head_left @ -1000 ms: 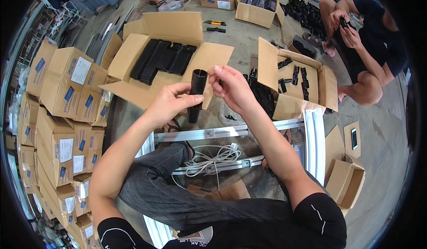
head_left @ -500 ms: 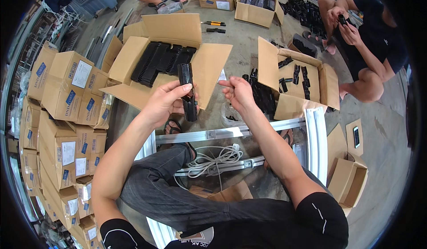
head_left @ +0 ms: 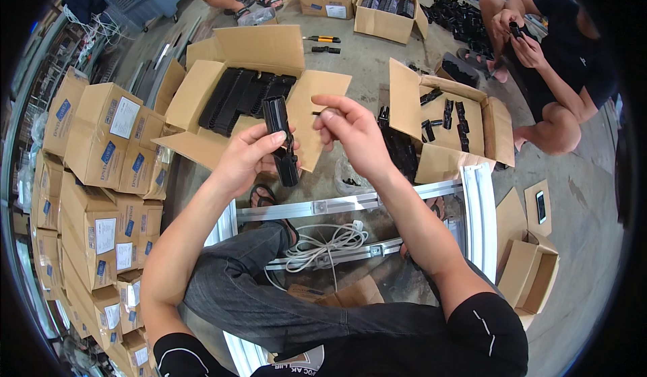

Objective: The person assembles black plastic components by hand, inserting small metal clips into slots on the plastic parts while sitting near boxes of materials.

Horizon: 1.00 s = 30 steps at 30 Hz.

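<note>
Head view: left hand (head_left: 241,161) gripping black tube (head_left: 275,116) between thumb and fingers, tube leaning slightly before open carton (head_left: 259,48); right hand (head_left: 354,134) hovering just beside, thumb and fingertip pinching small dark piece (head_left: 316,113).

A person's left grip (head_left: 246,156) holds a black tube (head_left: 287,163), the right grip (head_left: 350,136) a small dark piece (head_left: 316,113). An open box (head_left: 263,47) sits beyond.
</note>
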### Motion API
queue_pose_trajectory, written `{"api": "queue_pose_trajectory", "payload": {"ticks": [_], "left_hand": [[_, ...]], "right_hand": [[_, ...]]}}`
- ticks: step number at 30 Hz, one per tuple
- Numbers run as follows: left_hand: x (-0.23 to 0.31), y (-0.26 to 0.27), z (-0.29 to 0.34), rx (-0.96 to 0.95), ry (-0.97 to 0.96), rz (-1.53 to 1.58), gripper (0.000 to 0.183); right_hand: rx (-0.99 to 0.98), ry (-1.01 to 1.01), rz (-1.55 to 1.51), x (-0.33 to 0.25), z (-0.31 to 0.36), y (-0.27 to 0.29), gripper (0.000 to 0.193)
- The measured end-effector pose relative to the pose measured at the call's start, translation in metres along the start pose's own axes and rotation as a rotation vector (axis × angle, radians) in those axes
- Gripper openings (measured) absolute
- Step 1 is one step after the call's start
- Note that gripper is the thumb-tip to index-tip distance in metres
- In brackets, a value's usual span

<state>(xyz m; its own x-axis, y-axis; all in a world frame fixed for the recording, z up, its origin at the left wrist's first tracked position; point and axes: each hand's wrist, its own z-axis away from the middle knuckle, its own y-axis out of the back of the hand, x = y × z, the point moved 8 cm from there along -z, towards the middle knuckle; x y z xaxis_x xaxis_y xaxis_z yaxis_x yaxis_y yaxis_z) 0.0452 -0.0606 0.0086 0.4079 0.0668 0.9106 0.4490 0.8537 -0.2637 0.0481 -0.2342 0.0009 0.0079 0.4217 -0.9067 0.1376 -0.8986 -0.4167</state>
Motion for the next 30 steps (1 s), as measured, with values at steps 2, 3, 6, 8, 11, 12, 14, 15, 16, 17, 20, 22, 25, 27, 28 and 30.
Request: {"api": "queue_pose_trajectory", "payload": {"ticks": [2, 3, 6, 8, 11, 12, 14, 15, 16, 17, 20, 22, 25, 27, 28, 30], "left_hand": [[0.001, 0.005, 0.001, 0.045, -0.042, -0.067, 0.035], [0.001, 0.004, 0.002, 0.044, -0.043, -0.069, 0.035], [0.005, -0.002, 0.001, 0.054, -0.085, -0.142, 0.033], [0.006, -0.004, 0.000, 0.061, -0.127, -0.209, 0.032], [0.009, -0.007, 0.001, 0.057, -0.167, -0.258, 0.033], [0.010, -0.007, 0.001, 0.064, -0.185, -0.283, 0.033], [0.012, -0.008, 0.002, 0.075, -0.198, -0.334, 0.034], [0.014, -0.008, 0.003, 0.083, -0.208, -0.385, 0.035], [0.014, -0.008, 0.003, 0.086, -0.210, -0.384, 0.035], [0.012, -0.008, 0.004, 0.096, -0.187, -0.384, 0.035], [0.011, -0.011, 0.003, 0.108, -0.204, -0.370, 0.035], [0.015, -0.012, 0.006, 0.116, -0.245, -0.357, 0.035], [0.016, -0.009, 0.008, 0.141, -0.234, -0.368, 0.037], [0.015, -0.009, 0.007, 0.124, -0.177, -0.436, 0.037], [0.014, -0.009, 0.007, 0.132, -0.179, -0.429, 0.037], [0.017, -0.011, 0.009, 0.148, -0.234, -0.460, 0.039]], "right_hand": [[-0.016, 0.044, 0.014, -0.010, 0.006, -0.010, 0.021], [-0.062, 0.056, -0.023, -0.010, 0.007, -0.014, 0.020], [-0.072, 0.037, -0.024, -0.004, 0.010, -0.015, 0.017], [-0.043, 0.069, -0.008, 0.002, 0.010, -0.012, 0.015], [-0.011, 0.074, -0.118, 0.008, 0.010, -0.014, 0.014], [0.029, 0.089, -0.148, 0.008, 0.010, -0.013, 0.013], [0.045, 0.071, -0.184, 0.008, 0.012, -0.017, 0.012], [0.065, 0.051, -0.222, 0.010, 0.013, -0.017, 0.012], [0.062, 0.051, -0.220, 0.012, 0.013, -0.017, 0.012], [0.060, 0.037, -0.204, 0.018, 0.014, -0.017, 0.011], [0.064, 0.014, -0.196, 0.026, 0.016, -0.018, 0.010], [0.047, 0.009, -0.283, 0.030, 0.016, -0.021, 0.011], [0.043, 0.005, -0.277, 0.029, 0.015, -0.022, 0.012], [0.025, -0.006, -0.284, 0.031, 0.013, -0.020, 0.012], [0.014, -0.011, -0.296, 0.032, 0.013, -0.019, 0.012], [-0.001, -0.015, -0.304, 0.036, 0.013, -0.017, 0.011]]}}
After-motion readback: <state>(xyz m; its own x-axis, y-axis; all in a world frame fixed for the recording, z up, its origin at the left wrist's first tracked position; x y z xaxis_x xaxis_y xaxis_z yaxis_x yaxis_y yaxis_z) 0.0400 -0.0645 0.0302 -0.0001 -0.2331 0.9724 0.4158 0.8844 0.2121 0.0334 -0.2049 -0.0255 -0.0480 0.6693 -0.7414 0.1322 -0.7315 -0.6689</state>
